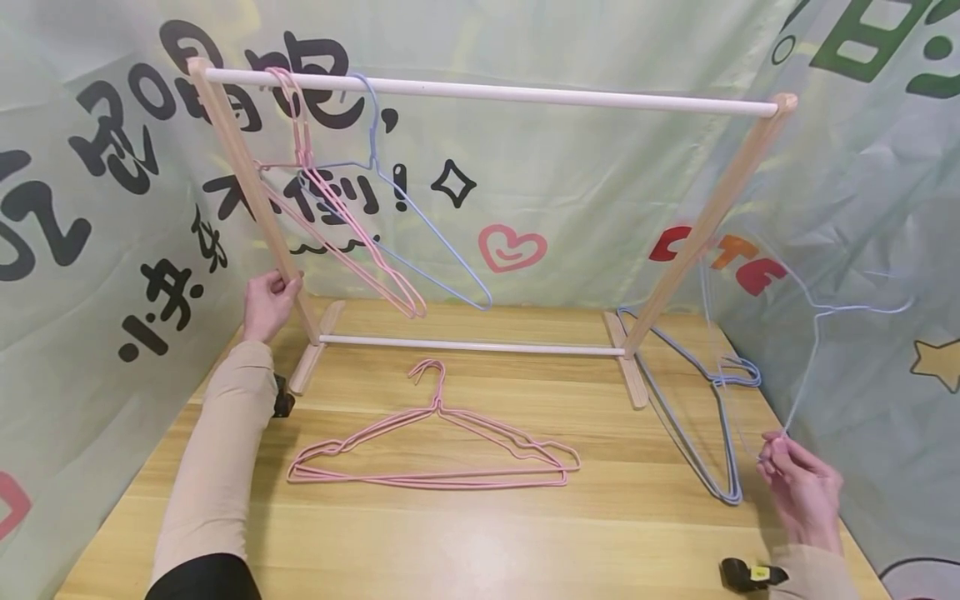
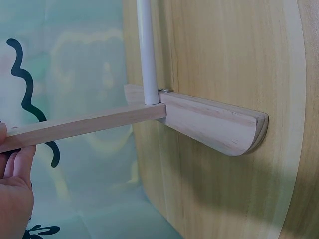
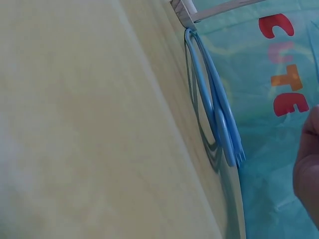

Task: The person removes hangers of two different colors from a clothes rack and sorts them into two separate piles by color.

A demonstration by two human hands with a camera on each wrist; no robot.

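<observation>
A wooden garment rack stands on the table, and my left hand (image 1: 268,308) grips its left post (image 1: 255,192) low down. In the left wrist view, thumb and fingers lie on either side of that post (image 2: 89,123). Off the right end of the rack, my right hand (image 1: 804,483) pinches a pale blue wire hanger (image 1: 816,342), raised and tilted with its hook to the right. Only part of the right hand (image 3: 308,169) shows in the right wrist view. Pink hangers (image 1: 303,154) and one blue hanger (image 1: 442,237) hang from the white rail (image 1: 525,93) toward its left end.
Pink hangers (image 1: 438,408) lie stacked mid-table before the lower bar (image 1: 472,344). Stacked blue hangers (image 1: 726,433) rest by the right foot (image 1: 626,362) of the rack. Printed cloth walls (image 1: 570,208) enclose the wooden table (image 1: 487,533) at the back and sides.
</observation>
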